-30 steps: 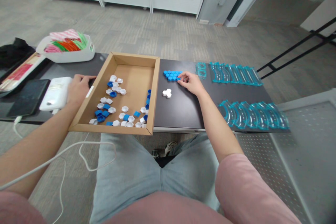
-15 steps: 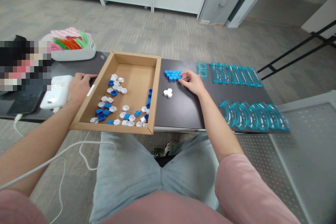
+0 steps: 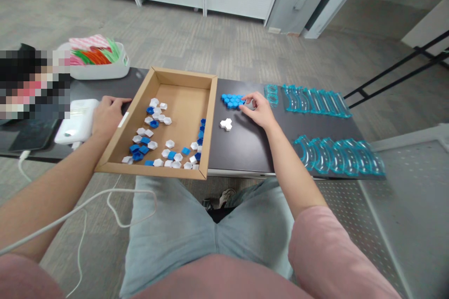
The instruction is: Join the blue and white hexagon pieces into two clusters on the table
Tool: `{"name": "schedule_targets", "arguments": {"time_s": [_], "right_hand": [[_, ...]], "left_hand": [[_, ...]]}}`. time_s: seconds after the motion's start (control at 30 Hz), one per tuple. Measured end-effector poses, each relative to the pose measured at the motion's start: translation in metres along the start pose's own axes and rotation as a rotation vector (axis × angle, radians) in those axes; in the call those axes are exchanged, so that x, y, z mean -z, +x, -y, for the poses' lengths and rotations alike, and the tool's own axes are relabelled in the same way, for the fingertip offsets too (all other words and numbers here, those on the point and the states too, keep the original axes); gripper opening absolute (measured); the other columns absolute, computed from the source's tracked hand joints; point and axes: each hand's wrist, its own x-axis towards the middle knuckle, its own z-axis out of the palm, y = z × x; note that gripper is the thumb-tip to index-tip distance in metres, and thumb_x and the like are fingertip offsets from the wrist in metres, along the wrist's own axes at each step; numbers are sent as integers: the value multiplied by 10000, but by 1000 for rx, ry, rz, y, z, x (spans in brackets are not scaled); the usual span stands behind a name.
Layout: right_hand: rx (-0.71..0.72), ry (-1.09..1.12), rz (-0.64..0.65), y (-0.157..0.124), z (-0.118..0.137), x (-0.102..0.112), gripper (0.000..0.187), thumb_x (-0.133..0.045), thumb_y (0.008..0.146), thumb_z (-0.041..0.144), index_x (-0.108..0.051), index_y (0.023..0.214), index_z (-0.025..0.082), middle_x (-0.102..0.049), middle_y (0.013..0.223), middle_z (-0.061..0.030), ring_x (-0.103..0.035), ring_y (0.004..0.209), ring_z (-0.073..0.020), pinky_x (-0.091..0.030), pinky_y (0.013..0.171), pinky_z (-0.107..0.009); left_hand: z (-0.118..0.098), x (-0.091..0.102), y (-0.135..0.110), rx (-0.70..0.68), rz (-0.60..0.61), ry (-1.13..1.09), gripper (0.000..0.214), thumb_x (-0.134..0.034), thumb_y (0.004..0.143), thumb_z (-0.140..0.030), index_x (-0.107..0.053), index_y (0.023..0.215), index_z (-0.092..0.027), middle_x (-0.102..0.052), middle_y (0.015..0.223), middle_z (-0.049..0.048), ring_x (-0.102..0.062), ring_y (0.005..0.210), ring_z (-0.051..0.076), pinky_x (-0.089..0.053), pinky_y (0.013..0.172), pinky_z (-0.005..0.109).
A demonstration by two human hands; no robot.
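Note:
My right hand [image 3: 257, 108] is at the right edge of a flat cluster of blue hexagonal tiles [image 3: 231, 101] on the dark table. Its thumb and index finger are apart, touching or very near the outermost tiles. Just in front of that cluster lie a few white hexagonal tiles [image 3: 226, 124], set side by side. My left hand [image 3: 108, 114] rests on the table by the left wall of a shallow cardboard tray [image 3: 213, 117], fingers stretched towards it and holding nothing. Loose white and blue hexagonal pieces [image 3: 152, 145] lie scattered inside the tray.
Teal clear plastic pieces lie in a back row [image 3: 315, 100], a front row [image 3: 338, 154] and a small group [image 3: 271, 95]. At the left are a white device [image 3: 75, 121] with a cable and a white basket [image 3: 101, 72] of colourful items.
My right thumb and index finger have spread slightly apart at the blue cluster's edge. The view has shifted a little; my left hand and the tiles stay put.

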Motion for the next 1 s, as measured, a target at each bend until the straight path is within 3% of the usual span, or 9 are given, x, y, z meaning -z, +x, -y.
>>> {"name": "schedule_targets", "arguments": {"time_s": [0.1, 0.2, 0.33, 0.5, 0.77, 1.0], "right_hand": [[114, -183, 33, 12, 11, -4, 576, -854, 987, 666, -790, 1389, 259, -740, 1415, -183, -687, 1297, -429, -541, 1147, -609], [154, -291, 126, 29, 21, -14, 713, -874, 991, 715, -751, 1542, 278, -688, 1591, -203, -610, 1484, -511, -461, 1238, -685], [142, -284, 161, 39, 20, -26, 700, -791, 1048, 770, -745, 1568, 304, -718, 1581, -181, -616, 1482, -505, -439, 1249, -693], [95, -290, 132, 34, 9, -29, 579, -699, 1119, 713, -771, 1522, 302, -740, 1538, -187, -644, 1436, -494, -459, 1218, -696], [70, -311, 133, 32, 10, -30, 546, -824, 1013, 569, -797, 1477, 282, -746, 1525, -184, -639, 1433, -506, -447, 1226, -709], [90, -320, 137, 33, 4, -31, 537, -820, 1016, 561, -796, 1482, 295, -736, 1517, -181, -625, 1414, -513, -453, 1199, -715]], "left_hand": [[2, -2, 0, -19, -11, -6, 718, -502, 1098, -364, -669, 1745, -102, -636, 1588, 253, -627, 1485, 405, -494, 1329, 516], [1, -4, -1, -23, -33, -7, 714, -498, 1080, -320, -682, 1728, -84, -634, 1588, 267, -639, 1461, 406, -494, 1318, 513], [3, -5, -1, -21, -29, -2, 718, -519, 1066, -356, -692, 1720, -116, -630, 1593, 251, -633, 1454, 407, -499, 1300, 507], [6, -5, 2, -26, -17, -7, 720, -516, 1076, -393, -688, 1723, -129, -628, 1584, 233, -619, 1478, 401, -486, 1308, 495], [5, -5, 1, -15, -18, 0, 725, -501, 1064, -376, -689, 1724, -142, -632, 1585, 229, -601, 1499, 403, -477, 1320, 490], [3, -4, 0, -4, 5, 27, 759, -451, 1062, -340, -651, 1752, -94, -613, 1609, 252, -606, 1503, 399, -482, 1311, 481]]}}
